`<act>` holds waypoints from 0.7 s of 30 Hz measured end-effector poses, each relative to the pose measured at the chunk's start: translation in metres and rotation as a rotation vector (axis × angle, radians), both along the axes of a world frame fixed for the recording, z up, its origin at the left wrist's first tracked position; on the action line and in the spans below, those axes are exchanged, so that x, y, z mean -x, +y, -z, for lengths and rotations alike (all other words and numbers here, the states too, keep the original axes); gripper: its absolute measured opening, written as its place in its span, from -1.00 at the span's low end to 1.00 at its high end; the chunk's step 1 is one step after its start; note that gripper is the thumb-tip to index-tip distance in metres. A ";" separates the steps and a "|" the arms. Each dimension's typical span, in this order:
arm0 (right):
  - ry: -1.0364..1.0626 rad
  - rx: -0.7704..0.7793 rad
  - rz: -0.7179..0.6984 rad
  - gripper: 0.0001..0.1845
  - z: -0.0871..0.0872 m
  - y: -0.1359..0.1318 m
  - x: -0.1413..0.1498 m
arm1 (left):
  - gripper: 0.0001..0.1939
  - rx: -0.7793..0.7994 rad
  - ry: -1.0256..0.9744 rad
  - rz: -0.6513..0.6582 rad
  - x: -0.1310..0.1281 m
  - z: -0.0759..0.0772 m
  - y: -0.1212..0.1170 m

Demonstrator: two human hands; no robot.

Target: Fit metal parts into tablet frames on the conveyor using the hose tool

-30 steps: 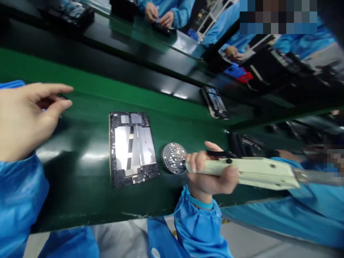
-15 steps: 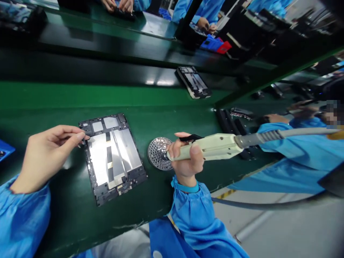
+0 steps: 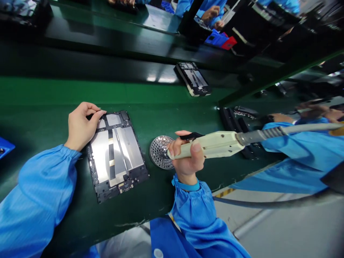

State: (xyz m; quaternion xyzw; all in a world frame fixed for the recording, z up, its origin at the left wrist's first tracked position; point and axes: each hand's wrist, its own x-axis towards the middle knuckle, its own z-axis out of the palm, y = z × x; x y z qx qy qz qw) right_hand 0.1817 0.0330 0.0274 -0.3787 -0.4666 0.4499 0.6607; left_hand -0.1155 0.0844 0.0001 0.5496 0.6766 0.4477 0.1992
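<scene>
An opened tablet (image 3: 103, 157) lies face-down-like on the green bench, with silvery inner plates, a dark ribbon strip and a black frame showing. At its upper left corner is my left hand (image 3: 82, 125), thumb and fingers pinched together; what they hold, if anything, is too small to make out. My right hand (image 3: 188, 157) is wrapped round a cream electric screwdriver (image 3: 221, 143), a finger along its black lever. The screwdriver's tip end points left over a round, perforated metal screw dish (image 3: 157, 152) beside the tablet; the very tip is hard to see.
A stack of similar tablet parts (image 3: 193, 79) stands at the back. Black pieces (image 3: 238, 130) lie to the right, near a co-worker's blue sleeve (image 3: 285, 138). A blue bin (image 3: 5, 147) is at the left edge. The screwdriver's grey cable (image 3: 309, 128) runs right.
My left hand has moved up and right, from the tablet's left edge to its top left corner. My right hand keeps the screwdriver over the dish. The view has shifted slightly.
</scene>
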 end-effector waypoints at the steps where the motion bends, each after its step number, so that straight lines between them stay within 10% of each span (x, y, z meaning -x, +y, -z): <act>1: 0.002 -0.001 -0.004 -0.55 0.000 0.000 0.000 | -0.78 0.012 0.008 0.012 0.000 0.002 0.002; 21: 0.040 -0.020 0.032 -0.51 -0.019 0.001 -0.004 | -0.80 -0.002 -0.259 0.031 0.024 -0.004 -0.019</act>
